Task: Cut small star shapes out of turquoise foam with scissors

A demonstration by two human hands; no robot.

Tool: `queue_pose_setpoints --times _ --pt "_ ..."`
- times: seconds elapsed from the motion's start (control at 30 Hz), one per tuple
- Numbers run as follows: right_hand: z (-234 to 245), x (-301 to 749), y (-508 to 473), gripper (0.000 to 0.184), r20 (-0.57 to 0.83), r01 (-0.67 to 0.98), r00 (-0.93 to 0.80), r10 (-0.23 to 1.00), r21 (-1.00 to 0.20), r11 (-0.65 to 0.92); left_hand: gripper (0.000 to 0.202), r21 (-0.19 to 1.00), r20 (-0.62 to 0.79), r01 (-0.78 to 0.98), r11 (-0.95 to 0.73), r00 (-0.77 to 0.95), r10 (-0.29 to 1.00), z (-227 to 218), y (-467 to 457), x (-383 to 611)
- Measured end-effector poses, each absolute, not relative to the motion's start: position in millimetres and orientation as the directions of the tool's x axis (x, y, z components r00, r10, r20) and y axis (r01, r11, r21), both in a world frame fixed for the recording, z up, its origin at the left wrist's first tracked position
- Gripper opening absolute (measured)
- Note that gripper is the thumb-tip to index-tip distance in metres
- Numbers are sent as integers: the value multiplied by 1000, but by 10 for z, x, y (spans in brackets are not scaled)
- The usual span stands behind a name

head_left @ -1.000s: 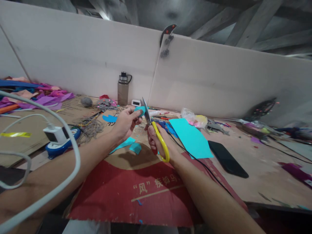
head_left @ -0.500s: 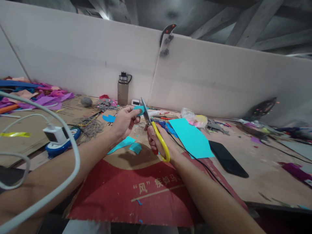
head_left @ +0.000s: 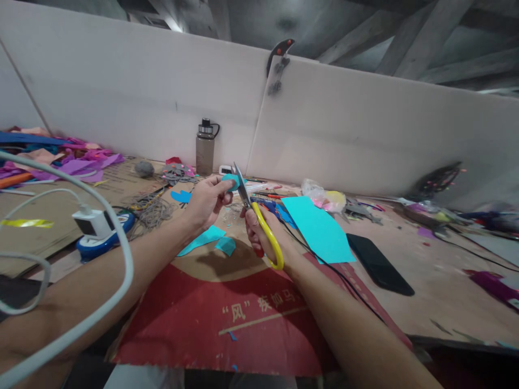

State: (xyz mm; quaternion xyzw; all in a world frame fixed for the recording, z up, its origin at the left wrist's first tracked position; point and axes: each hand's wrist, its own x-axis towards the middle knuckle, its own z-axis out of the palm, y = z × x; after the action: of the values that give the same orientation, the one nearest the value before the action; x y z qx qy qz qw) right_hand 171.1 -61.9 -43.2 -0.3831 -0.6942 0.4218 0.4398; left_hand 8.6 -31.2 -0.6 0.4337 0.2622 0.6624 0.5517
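Note:
Between the thumb and fingers of my left hand (head_left: 211,200) is a small turquoise piece of paper (head_left: 230,181). My right hand (head_left: 259,232) grips yellow-handled scissors (head_left: 267,232), whose blades point up and lie against the right edge of that piece. Whether the paper is between the blades I cannot tell. Below my hands, a turquoise offcut (head_left: 225,246) and a longer turquoise strip (head_left: 203,239) lie on the red and brown cardboard (head_left: 219,340). To the right of my right hand is a large turquoise sheet (head_left: 318,229).
A black phone (head_left: 380,265) lies right of the sheet, beside a dark cable. A bottle (head_left: 205,148) stands by the white partition. At left are a charger (head_left: 92,224), a white cable (head_left: 124,243) passing over my left forearm, tangled grey yarn (head_left: 150,208) and colourful scraps (head_left: 77,162).

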Motion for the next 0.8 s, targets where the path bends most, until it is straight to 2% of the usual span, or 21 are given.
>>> queue_pose_setpoints --times 0.33,0.57,0.8 --pt "-463 1728 -586 48 292 179 -334 896 -914 365 18 834 273 -495 -245 -16 962 11 -320 84" --pt "-436 1680 -669 49 286 131 -270 920 -935 329 19 840 288 -478 -258 -10 958 -11 -300 75" --pt "-487 1711 -598 48 282 138 -322 904 -930 339 20 839 293 -478 -261 -8 956 -26 -296 73"
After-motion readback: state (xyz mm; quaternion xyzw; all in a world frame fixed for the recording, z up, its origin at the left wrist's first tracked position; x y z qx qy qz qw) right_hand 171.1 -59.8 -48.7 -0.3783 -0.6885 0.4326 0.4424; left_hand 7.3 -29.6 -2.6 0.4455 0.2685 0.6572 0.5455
